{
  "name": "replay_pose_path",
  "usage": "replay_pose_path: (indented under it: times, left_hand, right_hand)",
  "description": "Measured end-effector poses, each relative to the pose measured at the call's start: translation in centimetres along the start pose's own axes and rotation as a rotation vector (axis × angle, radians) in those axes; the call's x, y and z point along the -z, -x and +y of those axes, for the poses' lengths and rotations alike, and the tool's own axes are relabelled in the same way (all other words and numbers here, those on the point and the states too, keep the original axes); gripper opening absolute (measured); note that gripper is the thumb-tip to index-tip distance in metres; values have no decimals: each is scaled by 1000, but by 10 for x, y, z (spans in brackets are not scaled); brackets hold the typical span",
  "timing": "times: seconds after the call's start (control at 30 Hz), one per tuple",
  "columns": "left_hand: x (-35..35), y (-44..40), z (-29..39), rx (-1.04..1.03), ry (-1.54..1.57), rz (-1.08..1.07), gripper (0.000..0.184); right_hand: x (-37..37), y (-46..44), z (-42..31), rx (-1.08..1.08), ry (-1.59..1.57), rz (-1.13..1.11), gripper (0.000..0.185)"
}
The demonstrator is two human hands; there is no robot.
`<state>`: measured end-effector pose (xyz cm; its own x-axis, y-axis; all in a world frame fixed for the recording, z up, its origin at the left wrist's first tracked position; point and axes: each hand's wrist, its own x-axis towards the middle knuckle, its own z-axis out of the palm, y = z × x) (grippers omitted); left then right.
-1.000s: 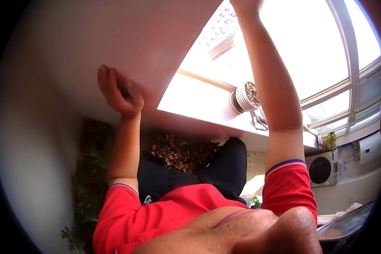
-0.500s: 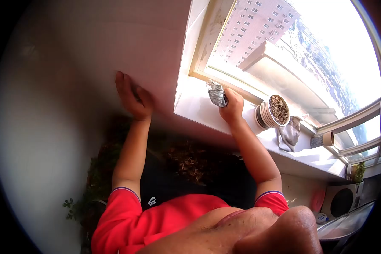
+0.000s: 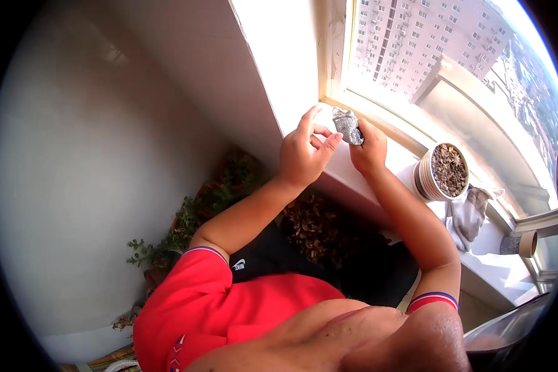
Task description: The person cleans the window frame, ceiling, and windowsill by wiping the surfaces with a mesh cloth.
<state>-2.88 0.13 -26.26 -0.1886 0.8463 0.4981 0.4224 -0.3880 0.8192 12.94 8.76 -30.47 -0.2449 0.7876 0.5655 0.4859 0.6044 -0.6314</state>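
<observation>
My right hand (image 3: 371, 147) is closed around a crumpled grey knitted-looking cloth (image 3: 348, 126), held above the white windowsill near the window corner. Its upper end sticks out past my thumb; the lower part is hidden in my grip. Just to the left is my left hand (image 3: 302, 152), open, with fingers spread and curved toward the cloth. The left thumb tip overlaps the cloth's edge, and I cannot tell if it touches.
On the sill (image 3: 344, 166) stand a ribbed white pot (image 3: 425, 177) of dry brown material, a pale rumpled cloth (image 3: 471, 218) and a small round container (image 3: 518, 244). Potted plants (image 3: 183, 226) and dry brown leaves (image 3: 313, 226) are below. The window frame (image 3: 403, 127) borders the sill.
My left hand has moved right, from in front of the wall to beside the grey cloth. My right hand still holds the cloth. The view has shifted, bringing more plants into sight.
</observation>
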Motion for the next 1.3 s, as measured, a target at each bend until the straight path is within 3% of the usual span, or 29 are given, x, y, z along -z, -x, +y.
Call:
replay_pose_path:
  times: [0.07,0.23,0.33,0.47,0.53,0.57,0.6,0.67,0.73,0.8,0.87,0.97,1.07,1.13,1.2,1.3]
  left_hand:
    - [-15,-9,-8,66,-92,-35,61]
    - [-35,-15,-20,14,-136,-34,27]
    - [-30,-30,-5,-109,-137,156,21]
    - [-21,-113,34,-349,-32,440,24]
    - [-15,-157,54,-462,-131,525,27]
    - [-13,-177,60,-580,-239,585,25]
    - [-8,-195,74,-885,-685,811,23]
    - [-16,-208,90,-559,-429,613,45]
    - [-28,-215,91,-630,-631,737,51]
    - [-39,-216,80,-854,-1068,870,67]
    - [-51,-203,67,-760,-1053,673,83]
    - [-50,-182,77,-624,-845,439,88]
    - [-48,-185,73,-639,-881,445,87]
    - [-47,-206,72,-733,-1139,612,84]
    - [-46,-216,77,-753,-1116,655,81]
    - [-43,-227,104,-725,-787,592,76]
  right_hand:
    - [0,0,4,69,-37,-56,9]
    - [4,2,6,141,-188,-134,19]
    - [17,0,3,81,-319,-316,26]
    - [22,-1,-4,12,-527,-332,30]
    - [17,0,-3,17,-415,-362,27]
    - [14,0,-2,19,-351,-366,26]
    - [12,0,-2,19,-284,-371,26]
    - [12,0,-2,4,-210,-404,21]
    - [11,1,-2,17,-170,-446,19]
    - [10,1,-3,30,-144,-450,16]
    - [11,1,-4,62,-110,-456,16]
    - [8,1,-2,83,-82,-467,16]
    - [8,-1,-8,56,-35,-491,15]
    - [8,0,-9,74,-18,-492,15]
    - [8,3,-9,70,-19,-490,15]
    - [9,2,-11,44,-24,-495,16]
